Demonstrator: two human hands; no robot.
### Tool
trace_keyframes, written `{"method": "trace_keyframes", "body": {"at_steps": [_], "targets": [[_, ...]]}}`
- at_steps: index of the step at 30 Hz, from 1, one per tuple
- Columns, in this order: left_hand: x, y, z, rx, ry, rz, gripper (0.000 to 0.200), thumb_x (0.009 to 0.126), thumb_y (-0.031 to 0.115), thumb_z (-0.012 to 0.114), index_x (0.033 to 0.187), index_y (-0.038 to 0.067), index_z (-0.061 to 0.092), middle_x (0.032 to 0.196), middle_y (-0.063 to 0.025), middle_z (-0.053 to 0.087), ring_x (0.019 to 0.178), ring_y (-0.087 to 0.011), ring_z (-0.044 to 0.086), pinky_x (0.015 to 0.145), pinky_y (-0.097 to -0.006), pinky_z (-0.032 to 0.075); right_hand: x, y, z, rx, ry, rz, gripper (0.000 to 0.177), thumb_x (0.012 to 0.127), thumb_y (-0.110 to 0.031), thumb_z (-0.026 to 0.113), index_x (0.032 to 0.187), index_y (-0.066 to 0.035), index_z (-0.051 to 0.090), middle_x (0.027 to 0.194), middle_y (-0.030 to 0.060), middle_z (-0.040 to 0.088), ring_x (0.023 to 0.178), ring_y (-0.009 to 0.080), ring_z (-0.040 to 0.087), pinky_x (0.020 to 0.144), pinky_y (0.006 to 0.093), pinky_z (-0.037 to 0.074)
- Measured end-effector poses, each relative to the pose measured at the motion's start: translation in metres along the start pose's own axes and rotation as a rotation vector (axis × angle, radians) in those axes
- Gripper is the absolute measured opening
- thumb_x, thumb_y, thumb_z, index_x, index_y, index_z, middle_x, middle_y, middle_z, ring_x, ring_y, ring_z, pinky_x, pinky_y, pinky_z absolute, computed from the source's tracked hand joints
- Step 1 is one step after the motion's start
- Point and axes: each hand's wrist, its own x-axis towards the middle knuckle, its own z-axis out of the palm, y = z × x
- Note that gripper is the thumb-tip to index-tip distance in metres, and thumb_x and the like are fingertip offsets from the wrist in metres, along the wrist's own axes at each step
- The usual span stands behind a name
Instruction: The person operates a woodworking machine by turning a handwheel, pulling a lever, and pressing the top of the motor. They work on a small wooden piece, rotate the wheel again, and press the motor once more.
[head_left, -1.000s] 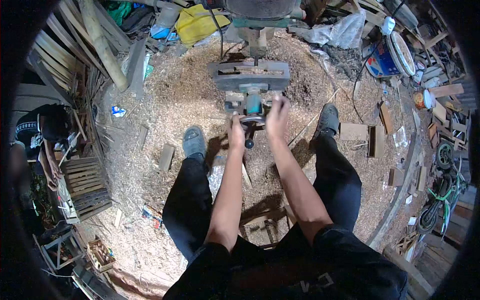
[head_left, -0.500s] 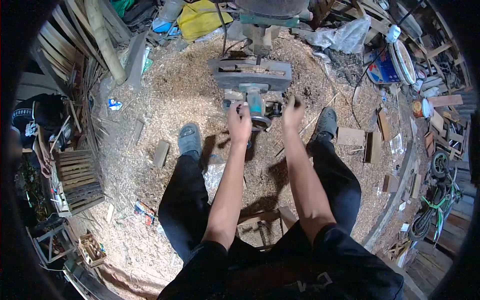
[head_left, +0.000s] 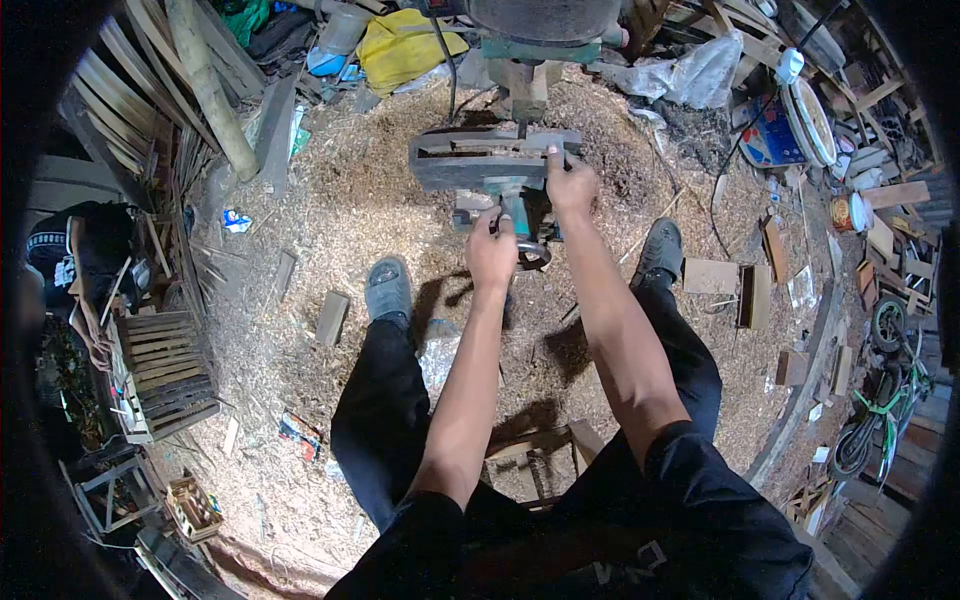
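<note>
A machine with a round dark head (head_left: 545, 20) stands before me, its bit pointing down at a long, dark slotted workpiece (head_left: 450, 173). My right hand (head_left: 571, 186) is closed around the workpiece's right end, thumb on top. Below it is a green machine post (head_left: 514, 205) with a dark handwheel (head_left: 537, 258). My left hand (head_left: 491, 250) is closed at the left side of the handwheel, fingers curled beside the post. Part of the wheel is hidden behind that hand, so its exact grip is partly covered.
Wood shavings (head_left: 300, 210) cover the floor. Planks and a pole (head_left: 210, 90) lean at the left, near another person's hand (head_left: 97, 345) and a slatted wooden crate (head_left: 165, 365). A yellow sack (head_left: 405, 50) lies behind; a bicycle-like vehicle (head_left: 880, 410) stands right. A cable (head_left: 715, 210) crosses the floor.
My right hand has moved up and left from beside the machine onto the workpiece's right end. The workpiece sits slightly tilted now. My left hand stays by the handwheel.
</note>
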Motion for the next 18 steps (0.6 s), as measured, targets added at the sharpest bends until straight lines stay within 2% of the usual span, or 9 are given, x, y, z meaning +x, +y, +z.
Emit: {"method": "trace_keyframes", "body": {"at_steps": [1,5,11,15,18], "targets": [[0.001,-0.002,-0.001,0.013,-0.002,-0.006,0.032,0.088,0.020,0.058,0.113,0.001,0.067,0.113,-0.0195,0.067,0.110,-0.0342,0.063,0.097,-0.0381,0.046,-0.002,-0.001,0.003,-0.016,0.031,-0.032,0.045,0.090,-0.042,0.065,0.106,-0.001,0.072,0.077,0.0229,0.070,0.072,0.0260,0.069,0.072,0.0392,0.052],[0.001,0.000,0.002,0.016,-0.021,-0.028,0.033,0.089,0.022,0.057,0.113,0.001,0.066,0.112,-0.0201,0.067,0.108,-0.0351,0.063,0.096,-0.0387,0.046,0.000,0.002,0.007,0.035,-0.052,-0.021,0.043,0.090,-0.041,0.062,0.107,-0.002,0.072,0.088,0.0292,0.068,0.088,0.0424,0.068,0.080,0.0444,0.051],[-0.002,-0.008,-0.002,-0.058,0.006,0.075,0.036,0.094,0.027,0.052,0.112,-0.001,0.065,0.110,-0.0219,0.067,0.106,-0.0381,0.062,0.093,-0.0405,0.046,-0.004,-0.006,0.007,0.095,-0.075,0.075,0.037,0.090,-0.038,0.063,0.106,-0.006,0.072,0.089,0.0270,0.069,0.089,0.0420,0.067,0.081,0.0442,0.051],[-0.013,-0.004,-0.005,-0.083,0.002,0.077,0.036,0.096,0.026,0.051,0.113,-0.003,0.062,0.108,-0.0228,0.066,0.102,-0.0371,0.062,0.091,-0.0404,0.046,-0.006,-0.005,0.002,0.096,-0.109,-0.105,0.040,0.086,-0.040,0.067,0.105,-0.005,0.073,0.087,0.0265,0.069,0.088,0.0406,0.068,0.080,0.0454,0.051],[-0.012,-0.011,-0.004,-0.087,-0.017,0.083,0.034,0.096,0.025,0.052,0.112,-0.003,0.062,0.105,-0.0232,0.066,0.100,-0.0354,0.063,0.090,-0.0397,0.046,0.001,-0.009,-0.002,0.025,-0.110,-0.001,0.040,0.083,-0.039,0.070,0.103,-0.004,0.073,0.084,0.0271,0.068,0.084,0.0409,0.068,0.078,0.0458,0.052]]}}
